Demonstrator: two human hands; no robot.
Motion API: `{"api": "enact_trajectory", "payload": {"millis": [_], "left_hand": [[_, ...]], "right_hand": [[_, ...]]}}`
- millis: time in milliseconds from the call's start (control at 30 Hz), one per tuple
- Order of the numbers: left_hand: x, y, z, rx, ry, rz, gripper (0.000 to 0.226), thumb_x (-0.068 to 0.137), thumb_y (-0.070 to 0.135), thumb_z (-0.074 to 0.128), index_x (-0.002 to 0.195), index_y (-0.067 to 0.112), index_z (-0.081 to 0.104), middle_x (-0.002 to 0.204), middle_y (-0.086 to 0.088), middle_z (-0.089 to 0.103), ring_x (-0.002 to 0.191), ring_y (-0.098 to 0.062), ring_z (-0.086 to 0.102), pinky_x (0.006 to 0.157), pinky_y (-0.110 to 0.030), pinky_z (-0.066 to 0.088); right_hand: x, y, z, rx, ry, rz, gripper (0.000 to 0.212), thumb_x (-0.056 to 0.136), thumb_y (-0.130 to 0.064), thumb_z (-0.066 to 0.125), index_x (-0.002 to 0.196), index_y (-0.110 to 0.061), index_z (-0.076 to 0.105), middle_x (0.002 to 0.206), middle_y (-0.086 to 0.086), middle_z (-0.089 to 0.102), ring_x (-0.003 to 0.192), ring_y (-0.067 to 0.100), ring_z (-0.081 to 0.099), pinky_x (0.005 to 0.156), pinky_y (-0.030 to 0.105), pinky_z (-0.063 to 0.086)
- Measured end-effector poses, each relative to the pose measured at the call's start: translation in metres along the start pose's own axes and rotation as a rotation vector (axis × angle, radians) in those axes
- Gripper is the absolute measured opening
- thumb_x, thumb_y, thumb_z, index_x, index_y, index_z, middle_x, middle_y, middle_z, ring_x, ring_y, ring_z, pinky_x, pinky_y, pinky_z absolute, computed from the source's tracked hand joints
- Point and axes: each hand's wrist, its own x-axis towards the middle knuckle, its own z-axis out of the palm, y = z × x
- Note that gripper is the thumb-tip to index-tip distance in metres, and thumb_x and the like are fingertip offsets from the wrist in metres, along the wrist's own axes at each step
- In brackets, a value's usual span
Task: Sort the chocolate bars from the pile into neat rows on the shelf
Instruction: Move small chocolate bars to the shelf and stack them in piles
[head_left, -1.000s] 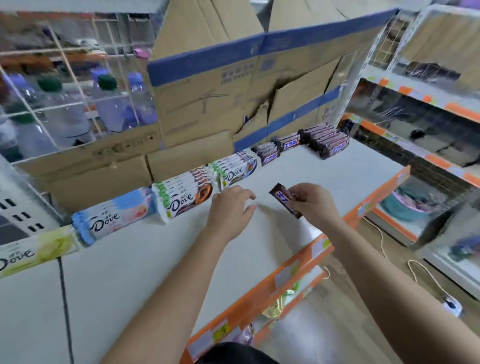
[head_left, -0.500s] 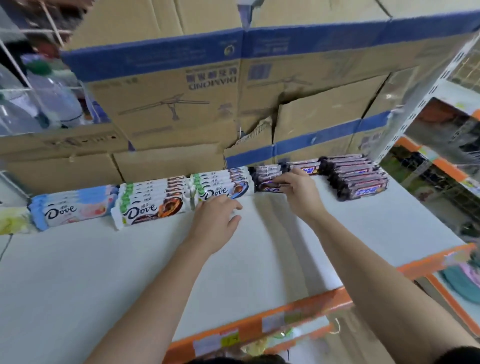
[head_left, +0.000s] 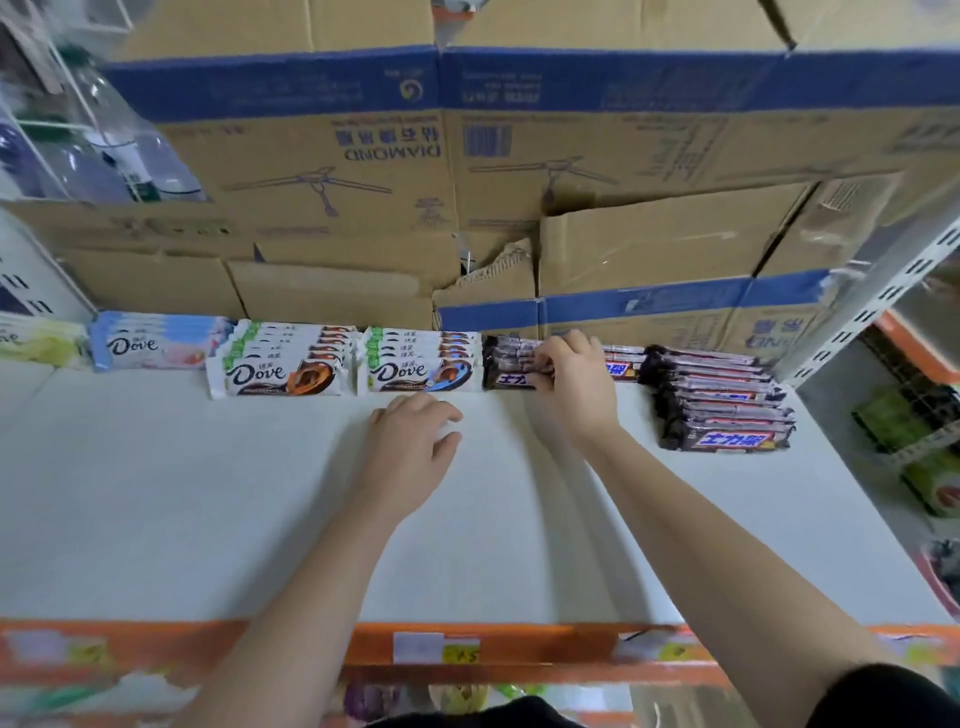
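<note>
Rows of chocolate bars line the back of the white shelf (head_left: 208, 509). From the left stand a pale blue Dove row (head_left: 150, 340), two white Dove rows (head_left: 280, 364) (head_left: 421, 361), a short dark Snickers row (head_left: 511, 364) and a longer dark Snickers row (head_left: 722, 400). My right hand (head_left: 574, 382) reaches to the short dark row, its fingers curled on the front bar there. My left hand (head_left: 410, 447) lies flat on the shelf just in front of the white Dove row, fingers relaxed and holding nothing.
Stacked cardboard boxes (head_left: 363, 176) form a wall right behind the rows. A grey slotted upright (head_left: 883, 291) stands at the right. An orange price rail (head_left: 519, 649) runs along the front edge. Water bottles (head_left: 119, 150) sit at the upper left.
My right hand carried a dark bar from mid-shelf to the short Snickers row at the back. The left hand stayed on the shelf. The view swung to face the shelf squarely.
</note>
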Motion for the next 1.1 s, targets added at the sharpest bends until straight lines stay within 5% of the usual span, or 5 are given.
{"api": "enact_trajectory", "payload": {"millis": [467, 667, 867, 967, 1100], "left_hand": [[0.012, 0.076, 0.038, -0.130, -0.119, 0.159, 0.022, 0.091, 0.027, 0.055, 0.111, 0.021, 0.063, 0.111, 0.001, 0.063, 0.104, -0.022, 0.056, 0.091, -0.035, 0.044], [0.033, 0.142, 0.072, -0.216, -0.131, 0.087, 0.054, 0.091, 0.045, 0.051, 0.137, 0.018, 0.043, 0.138, -0.001, 0.049, 0.125, -0.017, 0.046, 0.104, -0.031, 0.036], [0.057, 0.209, 0.113, -0.378, -0.189, 0.006, 0.109, 0.069, 0.044, 0.077, 0.149, 0.016, 0.010, 0.155, -0.002, 0.020, 0.141, -0.015, 0.019, 0.111, -0.024, 0.017], [0.070, 0.224, 0.129, -0.420, -0.183, -0.061, 0.125, 0.059, 0.036, 0.085, 0.149, 0.016, 0.002, 0.155, -0.003, 0.018, 0.140, -0.016, 0.022, 0.110, -0.025, 0.022], [0.077, 0.234, 0.145, -0.475, -0.218, -0.116, 0.135, 0.057, 0.031, 0.087, 0.148, 0.019, -0.011, 0.156, 0.000, 0.014, 0.140, -0.013, 0.022, 0.113, -0.028, 0.023]], "right_hand": [[-0.060, 0.072, -0.062, 0.014, 0.101, 0.053, 0.017, 0.079, -0.017, 0.068, 0.094, -0.010, 0.065, 0.097, 0.005, 0.060, 0.094, 0.029, 0.050, 0.081, 0.034, 0.039], [-0.073, 0.144, -0.105, 0.101, 0.154, 0.152, 0.037, 0.078, -0.030, 0.073, 0.108, -0.013, 0.063, 0.112, 0.007, 0.056, 0.110, 0.028, 0.047, 0.094, 0.025, 0.031], [-0.071, 0.213, -0.136, 0.200, -0.109, 0.198, 0.099, 0.061, -0.045, 0.084, 0.140, -0.011, 0.036, 0.141, 0.001, 0.038, 0.134, 0.015, 0.030, 0.104, 0.015, 0.019], [-0.066, 0.226, -0.141, 0.378, -0.224, 0.109, 0.096, 0.057, -0.029, 0.090, 0.135, -0.022, 0.034, 0.119, -0.026, 0.044, 0.108, -0.014, 0.041, 0.090, -0.001, 0.026], [-0.055, 0.238, -0.136, 0.506, -0.365, 0.094, 0.100, 0.053, -0.026, 0.092, 0.133, -0.026, 0.033, 0.119, -0.022, 0.055, 0.109, -0.008, 0.053, 0.093, 0.017, 0.044]]}}
